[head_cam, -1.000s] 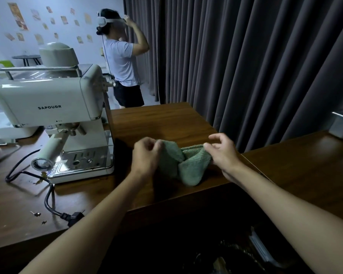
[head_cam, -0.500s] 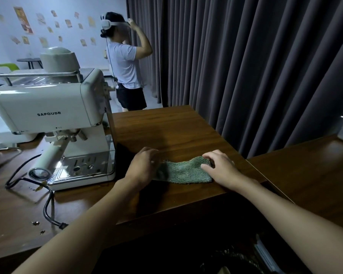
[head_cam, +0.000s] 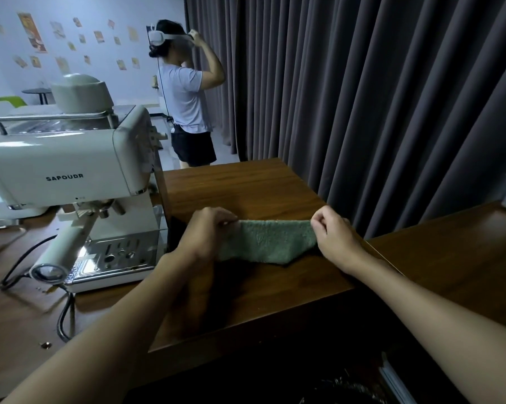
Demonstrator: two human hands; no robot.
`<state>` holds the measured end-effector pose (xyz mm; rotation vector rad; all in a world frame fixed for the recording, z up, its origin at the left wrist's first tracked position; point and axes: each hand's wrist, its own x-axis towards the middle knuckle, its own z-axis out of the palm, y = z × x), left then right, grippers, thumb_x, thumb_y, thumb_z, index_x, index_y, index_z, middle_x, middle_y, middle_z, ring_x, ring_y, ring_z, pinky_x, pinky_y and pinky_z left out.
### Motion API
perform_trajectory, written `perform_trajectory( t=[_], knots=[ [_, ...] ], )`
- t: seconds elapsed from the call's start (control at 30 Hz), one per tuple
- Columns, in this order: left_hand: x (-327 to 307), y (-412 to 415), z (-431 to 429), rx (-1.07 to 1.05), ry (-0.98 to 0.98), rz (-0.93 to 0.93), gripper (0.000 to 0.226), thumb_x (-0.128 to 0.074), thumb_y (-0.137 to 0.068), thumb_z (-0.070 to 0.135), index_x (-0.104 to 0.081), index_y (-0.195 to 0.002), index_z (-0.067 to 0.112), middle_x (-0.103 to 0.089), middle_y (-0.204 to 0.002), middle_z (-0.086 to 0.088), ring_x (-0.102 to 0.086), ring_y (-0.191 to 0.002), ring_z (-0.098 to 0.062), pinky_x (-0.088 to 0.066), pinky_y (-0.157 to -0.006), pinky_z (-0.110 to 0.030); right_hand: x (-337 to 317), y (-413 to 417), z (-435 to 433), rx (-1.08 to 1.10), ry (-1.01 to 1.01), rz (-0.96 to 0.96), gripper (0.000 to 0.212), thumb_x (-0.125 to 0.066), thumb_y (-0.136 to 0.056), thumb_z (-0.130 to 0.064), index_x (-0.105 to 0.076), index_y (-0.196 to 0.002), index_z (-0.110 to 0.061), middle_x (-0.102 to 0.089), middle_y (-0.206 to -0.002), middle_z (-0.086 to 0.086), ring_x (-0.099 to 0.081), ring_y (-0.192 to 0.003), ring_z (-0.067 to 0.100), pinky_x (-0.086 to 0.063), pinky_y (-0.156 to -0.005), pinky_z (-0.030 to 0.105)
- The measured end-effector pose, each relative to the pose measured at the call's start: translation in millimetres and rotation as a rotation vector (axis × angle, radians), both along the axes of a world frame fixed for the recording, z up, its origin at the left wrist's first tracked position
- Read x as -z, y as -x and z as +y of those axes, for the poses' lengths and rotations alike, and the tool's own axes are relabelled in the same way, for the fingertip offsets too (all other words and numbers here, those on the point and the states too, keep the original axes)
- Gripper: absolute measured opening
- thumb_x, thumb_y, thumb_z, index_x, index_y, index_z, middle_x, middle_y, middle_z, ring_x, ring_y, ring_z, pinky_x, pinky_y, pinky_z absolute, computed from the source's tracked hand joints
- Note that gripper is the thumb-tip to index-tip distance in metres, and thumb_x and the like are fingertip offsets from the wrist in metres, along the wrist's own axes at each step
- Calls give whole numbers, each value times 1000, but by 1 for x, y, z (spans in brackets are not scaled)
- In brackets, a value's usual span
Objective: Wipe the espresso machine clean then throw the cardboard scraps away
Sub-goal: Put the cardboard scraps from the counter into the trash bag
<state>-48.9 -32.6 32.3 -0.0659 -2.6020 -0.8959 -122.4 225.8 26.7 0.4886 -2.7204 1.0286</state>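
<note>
Step in hand: getting the cloth (head_cam: 269, 242) ready. It is held stretched out flat, not against the espresso machine (head_cam: 71, 170), so I judge the wiping itself is not under way at this moment.
Left hand (head_cam: 208, 231): fingers curled, pinching the cloth's upper corner at its 9 o'clock end.
Right hand (head_cam: 333, 237): fingers curled, pinching the upper corner at the 3 o'clock end.
Cloth: green, taut along its top edge between the two hands and sagging to a point at 6 o'clock. Whether that point touches the table (head_cam: 246, 188) I cannot tell.
Espresso machine: stands on the table at 9 o'clock from the cloth, near the left hand but apart from it, with its long handle (head_cam: 62, 249) pointing toward 7 o'clock.
Scraps (head_cam: 45, 344): a few small bits on the table by the cord (head_cam: 63, 316), at 7 o'clock in the view. They are too small to say that they are cardboard.
Next move, as I judge it: bunch or fold the cloth into one hand and carry it toward 9 o'clock onto the machine's body, keeping clear of the handle.
Background: a person (head_cam: 187, 91) stands at 11 o'clock beside a dark curtain (head_cam: 362, 97).
</note>
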Motion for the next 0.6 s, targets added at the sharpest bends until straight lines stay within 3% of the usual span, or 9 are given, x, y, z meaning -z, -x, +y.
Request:
perform_trajectory(
  t=[0.1, 0.33, 0.37, 0.5, 0.6],
  knots=[
    [-21, 3, 5, 29, -60, 82, 8, -63, -97, 20, -71, -97, 22, -67, -94, 11, -62, -89, -4, -53, -73, -23, -16, 1, 1, -39, 110, 60, 14, -47, -101, -13, -51, -87, -14, -55, -70, 4, -48, -57, 14, -34, -44, 17],
    [-33, 11, 1, 89, -56, -3, 8, -62, -97, 20, -68, -101, 19, -66, -99, 3, -62, -97, -16, -55, -81, -36, -25, 10, 7, -27, 194, 73, 5, -56, -96, -11, -60, -92, -11, -61, -84, 1, -57, -81, 15, -39, -60, 6],
    [-30, 10, 2, 89, -37, -57, 8, -61, -97, 19, -67, -102, 20, -65, -101, 3, -62, -98, -16, -55, -83, -35, -20, 13, 8, -8, 164, 17, 2, -58, -95, -14, -60, -96, -13, -59, -84, -3, -58, -84, 16, -39, -62, 6],
    [-2, 9, 4, 88, 134, -267, 26, -62, -96, 15, -64, -122, 16, -65, -117, 1, -60, -116, -22, -50, -98, -37, 5, 18, 16, 42, -123, -266, 40, -63, -92, -35, -51, -125, -16, -59, -105, 1, -57, -98, 18, -41, -79, 27],
    [20, 7, 9, 126, 360, -297, 25, -63, -96, 31, -67, -121, 26, -59, -125, -1, -48, -125, -24, -43, -103, -43, 22, 10, 19, 19, -253, -338, 38, -70, -83, -48, -54, -101, -20, -59, -99, -3, -57, -92, 17, -45, -77, 32]
  ],
)
